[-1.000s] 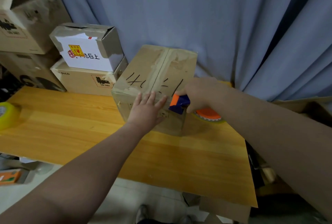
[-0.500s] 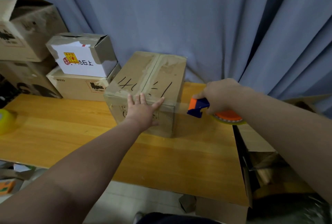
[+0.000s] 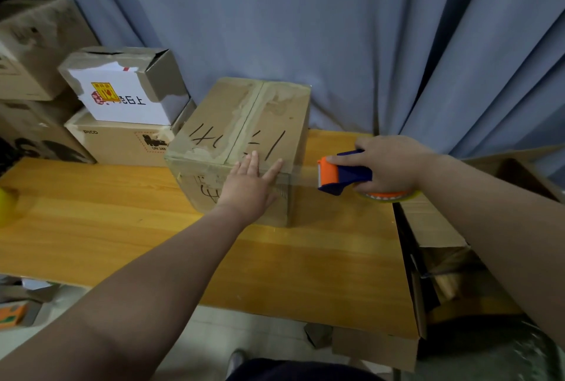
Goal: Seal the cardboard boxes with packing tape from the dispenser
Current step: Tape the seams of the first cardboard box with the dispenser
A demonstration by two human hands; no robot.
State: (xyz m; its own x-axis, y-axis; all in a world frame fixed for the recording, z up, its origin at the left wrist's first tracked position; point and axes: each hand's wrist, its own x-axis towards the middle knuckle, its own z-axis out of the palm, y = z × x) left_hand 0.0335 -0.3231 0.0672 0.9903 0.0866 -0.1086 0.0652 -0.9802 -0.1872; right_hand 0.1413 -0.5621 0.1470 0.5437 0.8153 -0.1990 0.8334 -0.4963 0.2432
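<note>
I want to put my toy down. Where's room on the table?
The wide bare strip of table in front of the box, and the patch between the yellow roll and the box. Crowded at the stacked boxes, and right of the box where the dispenser stretches tape.

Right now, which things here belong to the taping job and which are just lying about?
Job: box, dispenser, left hand pressing the box, right hand gripping the dispenser.
Lying about: yellow roll, white-labelled box, PICO box beneath it.

Wooden table [image 3: 91, 203] with cardboard box [image 3: 244, 123], yellow roll [image 3: 6, 206]
</note>
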